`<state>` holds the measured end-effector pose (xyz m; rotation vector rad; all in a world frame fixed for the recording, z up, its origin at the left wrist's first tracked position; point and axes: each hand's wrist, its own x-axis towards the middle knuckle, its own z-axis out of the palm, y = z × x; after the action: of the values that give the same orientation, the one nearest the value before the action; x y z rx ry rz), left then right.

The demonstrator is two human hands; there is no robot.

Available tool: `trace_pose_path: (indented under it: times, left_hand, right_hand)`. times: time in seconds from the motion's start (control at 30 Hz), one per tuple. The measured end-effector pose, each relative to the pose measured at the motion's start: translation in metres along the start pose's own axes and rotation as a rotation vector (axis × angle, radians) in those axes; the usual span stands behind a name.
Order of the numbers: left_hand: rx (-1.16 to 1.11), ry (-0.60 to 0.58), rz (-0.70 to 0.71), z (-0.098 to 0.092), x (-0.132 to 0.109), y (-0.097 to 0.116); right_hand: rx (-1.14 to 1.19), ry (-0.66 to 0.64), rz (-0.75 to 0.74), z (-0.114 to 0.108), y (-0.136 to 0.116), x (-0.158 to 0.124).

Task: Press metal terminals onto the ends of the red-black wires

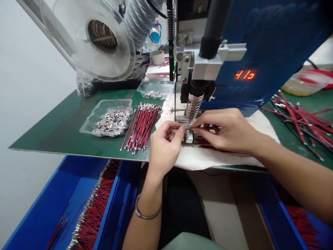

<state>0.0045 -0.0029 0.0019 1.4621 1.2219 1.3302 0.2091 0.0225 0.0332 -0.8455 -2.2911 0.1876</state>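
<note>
My left hand (166,146) is closed in a pinch at the small metal fixture (189,137) under the soldering head (194,106). What its fingertips hold is too small to make out. From the other side, my right hand (225,130) pinches what looks like a thin wire, mostly covered by the fingers. The two sets of fingertips almost meet just below the head's tip. More red-and-black wires (204,141) lie beneath my right hand. To the left is a bundle of red-and-black wires (142,128) with metal pieces on their far ends.
A clear tray (106,101) holds small metal cylinders, with another clear tray (156,83) behind it. The blue machine (260,41) stands close at the right, its display lit. Loose wires (304,121) lie at far right. Blue bins (65,187) sit below the table edge.
</note>
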Motion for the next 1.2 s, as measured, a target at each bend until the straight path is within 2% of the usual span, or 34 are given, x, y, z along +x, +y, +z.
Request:
trace_pose_path:
  times: [1.2]
  left_hand:
    - [-0.02,-0.004,0.008,0.001,0.001,-0.0008]
  right_hand:
    - [-0.013,0.023,-0.084,-0.0003,0.001,0.001]
